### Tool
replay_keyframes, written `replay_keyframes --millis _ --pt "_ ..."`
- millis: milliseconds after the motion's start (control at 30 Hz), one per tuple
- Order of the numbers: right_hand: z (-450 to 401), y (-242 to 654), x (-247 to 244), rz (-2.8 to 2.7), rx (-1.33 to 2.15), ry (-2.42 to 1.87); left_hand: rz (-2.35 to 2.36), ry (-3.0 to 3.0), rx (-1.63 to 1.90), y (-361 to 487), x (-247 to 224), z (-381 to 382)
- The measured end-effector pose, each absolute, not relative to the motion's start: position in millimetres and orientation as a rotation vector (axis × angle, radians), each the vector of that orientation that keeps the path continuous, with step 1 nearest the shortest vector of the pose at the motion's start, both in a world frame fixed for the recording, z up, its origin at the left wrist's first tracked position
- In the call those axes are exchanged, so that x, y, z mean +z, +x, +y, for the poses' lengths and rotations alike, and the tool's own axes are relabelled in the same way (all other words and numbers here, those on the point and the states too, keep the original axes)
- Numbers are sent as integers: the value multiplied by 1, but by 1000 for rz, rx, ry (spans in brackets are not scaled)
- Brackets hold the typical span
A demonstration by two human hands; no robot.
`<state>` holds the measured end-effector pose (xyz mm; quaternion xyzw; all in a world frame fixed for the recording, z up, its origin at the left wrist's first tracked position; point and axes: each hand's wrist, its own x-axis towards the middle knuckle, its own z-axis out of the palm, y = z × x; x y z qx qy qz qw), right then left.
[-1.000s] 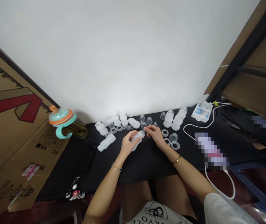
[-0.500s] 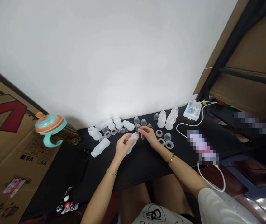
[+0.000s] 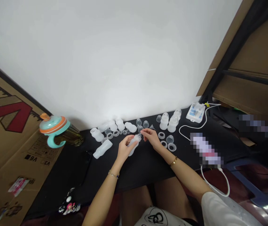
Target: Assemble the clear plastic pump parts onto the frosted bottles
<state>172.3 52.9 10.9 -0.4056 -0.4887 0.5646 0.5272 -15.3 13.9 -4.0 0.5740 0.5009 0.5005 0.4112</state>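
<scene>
A small white bottle (image 3: 133,147) is tilted in my left hand (image 3: 125,148), whose fingers wrap round its body. At its clear top, my right hand (image 3: 151,138) pinches the tip with thumb and forefinger. Behind and left of my hands lie several white bottles, such as one on its side (image 3: 103,148), with translucent rings (image 3: 109,135) among them. Clear domed caps (image 3: 145,124) sit just beyond my right hand. To the right, capped bottles (image 3: 164,121) stand upright, and more rings (image 3: 172,147) lie in front of them with a clear cap (image 3: 170,139).
A teal and orange lidded jug (image 3: 56,130) stands at the left beside a cardboard box (image 3: 40,150). At the right are a white case (image 3: 195,112), a white cable (image 3: 195,127) and a blurred-out device (image 3: 206,149). A white wall (image 3: 124,62) rises behind the black table (image 3: 145,169).
The whole view has shifted slightly, so things appear a little further right. Both hands keep nearly the same pose at the bottle and its top.
</scene>
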Motion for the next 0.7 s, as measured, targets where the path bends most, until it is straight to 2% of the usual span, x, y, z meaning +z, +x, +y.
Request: replay_keyframes --millis 700 --pt "58 172 3 -1203 1307 -1012 1270 1455 1264 -15 -2 13"
